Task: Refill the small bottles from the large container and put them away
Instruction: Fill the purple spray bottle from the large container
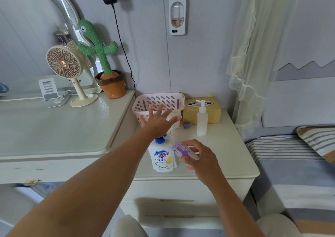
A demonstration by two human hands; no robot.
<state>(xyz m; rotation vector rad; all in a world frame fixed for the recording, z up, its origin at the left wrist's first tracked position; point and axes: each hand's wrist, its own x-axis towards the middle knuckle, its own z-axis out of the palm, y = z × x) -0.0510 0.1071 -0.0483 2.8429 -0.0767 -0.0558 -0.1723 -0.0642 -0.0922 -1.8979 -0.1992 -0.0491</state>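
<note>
A: Which step is the person on?
B: The refill itself, by the look of it. The left hand (159, 121) is spread flat, fingers straight and apart, its palm over the blue pump head (159, 140) of the Safeguard hand-wash container (162, 161), which stands on the bench (228, 155).
A: And the other of the two hands?
B: The right hand (201, 161) is curled round a small clear bottle (183, 150) with a purple rabbit print, held tilted, mouth up at the spout.
A: What does the next move call for?
B: Probably steady presses with the mouth kept under the spout. Then the small purple piece (186, 125) near the pink basket (159, 99), likely its cap, has to go on. The white pump bottle (201, 122) stands apart by the tissue box (213, 114); whether it is full cannot be told
</note>
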